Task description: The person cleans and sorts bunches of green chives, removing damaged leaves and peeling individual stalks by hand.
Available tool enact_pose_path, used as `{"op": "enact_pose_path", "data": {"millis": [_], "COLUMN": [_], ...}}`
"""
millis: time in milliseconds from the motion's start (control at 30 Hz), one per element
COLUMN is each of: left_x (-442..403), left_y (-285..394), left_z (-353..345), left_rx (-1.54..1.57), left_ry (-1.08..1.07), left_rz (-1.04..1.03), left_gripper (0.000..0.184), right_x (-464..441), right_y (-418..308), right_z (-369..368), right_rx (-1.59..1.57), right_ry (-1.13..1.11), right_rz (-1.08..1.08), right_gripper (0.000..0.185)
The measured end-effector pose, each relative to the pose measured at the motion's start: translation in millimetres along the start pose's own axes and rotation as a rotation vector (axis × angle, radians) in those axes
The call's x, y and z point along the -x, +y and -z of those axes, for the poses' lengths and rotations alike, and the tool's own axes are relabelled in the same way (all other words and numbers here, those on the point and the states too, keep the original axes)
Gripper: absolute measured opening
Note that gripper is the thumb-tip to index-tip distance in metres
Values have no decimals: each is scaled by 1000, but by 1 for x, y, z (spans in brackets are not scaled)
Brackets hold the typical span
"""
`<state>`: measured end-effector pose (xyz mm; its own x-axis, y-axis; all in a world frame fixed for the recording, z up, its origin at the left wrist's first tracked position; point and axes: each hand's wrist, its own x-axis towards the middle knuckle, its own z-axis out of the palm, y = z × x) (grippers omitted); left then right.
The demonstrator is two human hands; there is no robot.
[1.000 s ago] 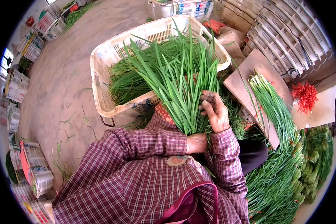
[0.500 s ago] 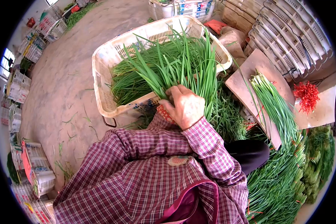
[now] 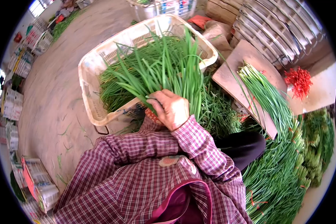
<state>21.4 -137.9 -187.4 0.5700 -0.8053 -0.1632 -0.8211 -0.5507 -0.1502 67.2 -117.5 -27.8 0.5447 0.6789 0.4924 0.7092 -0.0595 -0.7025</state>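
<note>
1 bunch of greens (image 3: 192, 76): long, flat, bright-green blades, tips fanned, overlapping the near rim of 1 white basket (image 3: 97, 58). 1 right hand (image 3: 171, 111): fingers curled shut on blades. Left hand: hidden; fingers' state cannot be told.

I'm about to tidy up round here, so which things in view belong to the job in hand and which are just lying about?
Likely in the job:
green bunch at the right hand
white basket of greens
board with pale-ended stalks
red strands

Seemingly just lying about:
leaf scraps on the floor
orange-red item beyond the basket
stacked white crates, upper right
</note>
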Motion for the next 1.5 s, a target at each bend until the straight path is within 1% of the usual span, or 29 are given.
{"op": "enact_pose_path", "data": {"millis": [67,167,233,267,333,367,400,467,500,567,600,633,667,700,733,800,833,867,900,933,1033,1067,1133,1200,1233,1333,1367,1467,1500], "left_x": [2,7,9,10,14,15,19,23,24,33,42,53,69,89,107,157,173,188,199,217,223,224,224,217,214,207,206,206,204], "left_y": [0,-1,-4,-4,-6,-5,-5,-7,-13,-25,-33,-52,-76,-97,-120,-160,-174,-185,-191,-201,-204,-206,-209,-209,-209,-209,-210,-211,-213], "left_z": [0,3,6,8,16,23,34,61,78,113,128,162,199,221,230,277,290,300,310,316,329,333,340,346,348,352,351,351,349], "left_rx": [5,22,42,59,94,111,114,39,20,178,238,400,564,710,927,1190,1325,1396,1428,1468,1433,1427,1493,1525,1534,1580,1579,1606,1582], "left_ry": [-13,-39,-57,-63,-77,-63,4,400,640,757,785,903,1014,1097,1271,1333,1424,1476,1522,1482,1561,1553,1509,1468,1469,1423,1413,1337,1293], "left_rz": [-20,-47,-59,-66,-77,-83,-85,-96,-90,-34,9,20,33,129,185,64,-36,-115,-177,-216,-254,-261,-369,-458,-501,-588,-592,-630,-690], "left_gripper": [11,13,14,14,16,16,17,18,11,10,10,7,3,7,12,14,10,8,9,10,9,9,8,8,7,10,11,14,11], "right_x": [-1,-6,-14,-21,-39,-43,-42,-35,-28,-10,4,14,23,32,40,50,52,53,55,52,40,34,23,17,14,8,8,12,13], "right_y": [1,3,8,-1,-22,-26,-27,-13,-1,23,42,55,69,65,69,77,77,77,80,79,59,51,28,11,7,4,-2,2,3], "right_z": [0,2,7,17,54,72,90,124,140,162,172,180,178,181,183,184,182,181,182,184,190,193,199,204,203,203,202,196,192], "right_rx": [-51,-129,-306,-402,-500,-534,-594,-466,-407,-231,102,365,424,470,441,334,299,266,259,253,39,23,5,-8,-105,-61,-52,19,98], "right_ry": [43,136,269,287,394,450,463,518,483,378,296,230,337,308,303,359,397,433,408,423,524,558,599,602,619,609,600,494,481], "right_rz": [93,120,150,53,56,111,91,79,36,-162,-155,-171,-91,-271,-350,-334,-312,-292,-256,-248,-164,-90,5,47,102,184,151,138,121], "right_gripper": [7,6,6,8,6,7,10,14,17,24,31,31,27,28,26,19,17,20,32,32,42,40,36,29,25,12,9,9,10]}}
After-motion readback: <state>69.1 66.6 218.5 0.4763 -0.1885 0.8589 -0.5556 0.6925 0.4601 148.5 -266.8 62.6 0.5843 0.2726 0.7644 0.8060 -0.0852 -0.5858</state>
